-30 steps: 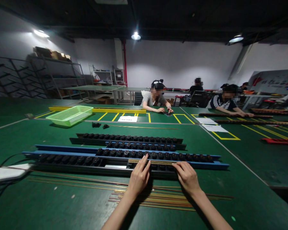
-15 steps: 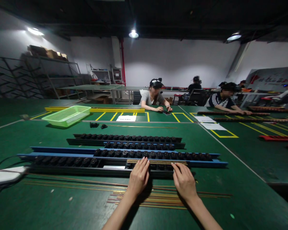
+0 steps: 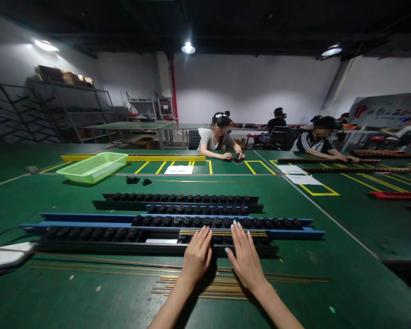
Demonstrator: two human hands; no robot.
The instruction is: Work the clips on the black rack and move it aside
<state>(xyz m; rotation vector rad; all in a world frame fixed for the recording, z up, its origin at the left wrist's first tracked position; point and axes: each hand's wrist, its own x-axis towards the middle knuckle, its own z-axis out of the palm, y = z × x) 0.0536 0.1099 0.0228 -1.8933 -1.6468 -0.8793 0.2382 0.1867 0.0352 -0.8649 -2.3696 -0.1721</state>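
My left hand (image 3: pixel 197 256) lies with fingers stretched out over several short brass rods (image 3: pixel 220 232), which rest along the nearest black channel (image 3: pixel 123 246). Flat beside it, my right hand (image 3: pixel 245 258) has its fingertips on the same rods, thumb spread to the side. Black knob-like parts (image 3: pixel 89 234) fill the left stretch of this channel. A white strip (image 3: pixel 161 241) shows in its middle. Between and below my wrists, loose brass and copper-coloured rods (image 3: pixel 212 289) are spread on the green table, partly covered by my forearms.
Behind stand a blue channel (image 3: pixel 85 219) and another black channel (image 3: pixel 123 206), both holding black parts. A green basket (image 3: pixel 92 168) and a yellow channel (image 3: pixel 157 158) lie farther back. At left is a white device (image 3: pixel 8 253) with cables. Two people (image 3: pixel 215 139) sit across the table.
My right hand has moved left along the rods, from their right end to nearer my left hand, and its fingers now lie flatter. The left hand has stayed in place.
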